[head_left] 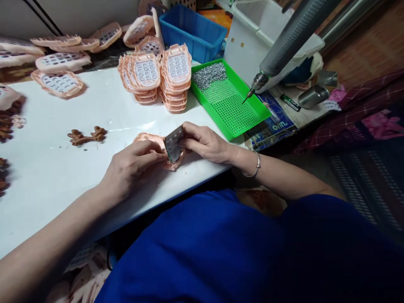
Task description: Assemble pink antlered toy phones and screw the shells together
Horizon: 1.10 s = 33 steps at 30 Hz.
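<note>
With our right hand (205, 144) we pinch a small dark panel (174, 146) by its upper right edge, thumb and fingers together on it. The panel stands tilted over a pink shell (172, 165), which rests on the white table (47, 172), partly covered by our hands. Our left hand (128, 168) has its fingertips at the panel's lower left edge — we cannot tell whether they clamp the panel, the shell or neither. Beyond, pink stacks (176, 67) stand beside a green tray (217, 117) with silver screws (210, 75) heaped at its far end. A screwdriver (280, 48) slants in above the tray (bit pointing down). To our left lies a brown antler-shaped piece (86, 136), well apart from the shell.
</note>
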### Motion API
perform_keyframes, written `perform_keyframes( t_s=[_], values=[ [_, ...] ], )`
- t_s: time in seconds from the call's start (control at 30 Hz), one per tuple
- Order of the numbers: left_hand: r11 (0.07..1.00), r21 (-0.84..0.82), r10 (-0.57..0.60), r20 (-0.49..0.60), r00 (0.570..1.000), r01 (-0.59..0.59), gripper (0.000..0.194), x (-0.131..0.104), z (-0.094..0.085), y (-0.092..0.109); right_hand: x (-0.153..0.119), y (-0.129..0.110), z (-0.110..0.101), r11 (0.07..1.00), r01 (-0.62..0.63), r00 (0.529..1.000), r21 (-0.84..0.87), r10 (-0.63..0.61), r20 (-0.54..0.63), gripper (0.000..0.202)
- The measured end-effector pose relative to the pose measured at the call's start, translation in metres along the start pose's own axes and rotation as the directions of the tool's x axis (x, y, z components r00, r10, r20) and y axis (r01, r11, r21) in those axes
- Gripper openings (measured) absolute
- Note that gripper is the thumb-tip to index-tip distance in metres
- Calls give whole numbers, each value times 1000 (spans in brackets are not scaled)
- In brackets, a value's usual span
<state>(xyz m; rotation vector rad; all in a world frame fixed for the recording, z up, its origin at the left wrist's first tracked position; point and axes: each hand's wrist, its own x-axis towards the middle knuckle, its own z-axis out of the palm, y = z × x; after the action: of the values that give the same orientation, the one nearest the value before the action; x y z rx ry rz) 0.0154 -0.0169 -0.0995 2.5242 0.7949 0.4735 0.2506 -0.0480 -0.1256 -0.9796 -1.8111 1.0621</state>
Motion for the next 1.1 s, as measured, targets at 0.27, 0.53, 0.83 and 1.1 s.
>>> perform_keyframes(
  t_s=[0.27, 0.53, 0.83, 1.1],
  values=[
    [981, 135, 153, -75, 985, -142, 20, -8, 2, 0, -14, 10, 0, 943, 330, 927, 48, -334, 171, 29],
    [947, 215, 252, -38, 967, -238, 28, -9, 1, -3, -14, 3, 5, 960, 263, 959, -99, -249, 136, 21],
    [911, 331, 236, 70, 969, -246, 31, -20, 0, -6, 5, -2, 18, 998, -68, 994, 5, 68, -85, 24],
    [931, 283, 233, 24, 972, -231, 27, -17, 2, -7, 11, -6, 16, 991, -131, 989, -2, 131, -66, 29]
  ],
)
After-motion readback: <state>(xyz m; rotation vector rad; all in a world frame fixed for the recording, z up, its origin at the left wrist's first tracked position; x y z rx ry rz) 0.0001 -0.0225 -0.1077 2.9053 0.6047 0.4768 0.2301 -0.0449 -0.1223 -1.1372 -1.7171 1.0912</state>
